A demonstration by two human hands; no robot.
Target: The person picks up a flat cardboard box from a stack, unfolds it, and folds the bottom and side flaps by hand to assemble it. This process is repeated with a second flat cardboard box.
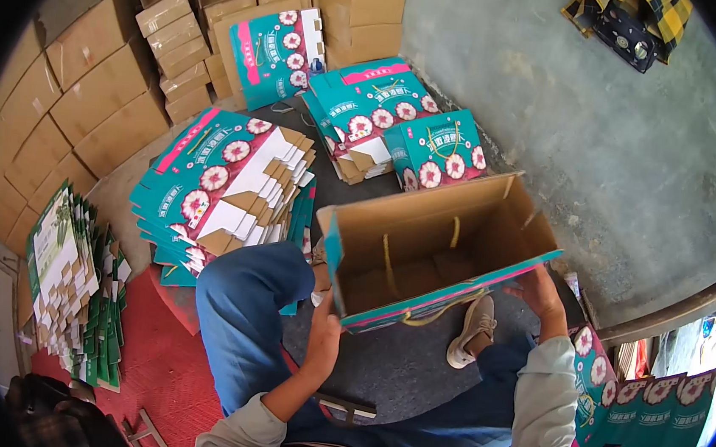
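An open-topped teal and pink carton (441,248) is held above the floor between my two hands, its brown inside showing, with yellow cord handles. My left hand (324,338) grips its lower left corner. My right hand (538,292) holds its right end, near the lower right corner. Beyond it stands another teal carton (438,150) with a yellow cord. Flattened teal cartons (218,173) lie fanned in a pile on the left, and a second flat stack (370,110) lies farther back.
Brown cardboard boxes (89,81) are stacked along the back left. Green and white flat cartons (72,284) stand on the left by a red mat (168,352). More teal cartons (640,401) are at the lower right. A grey wall (586,141) rises at the right.
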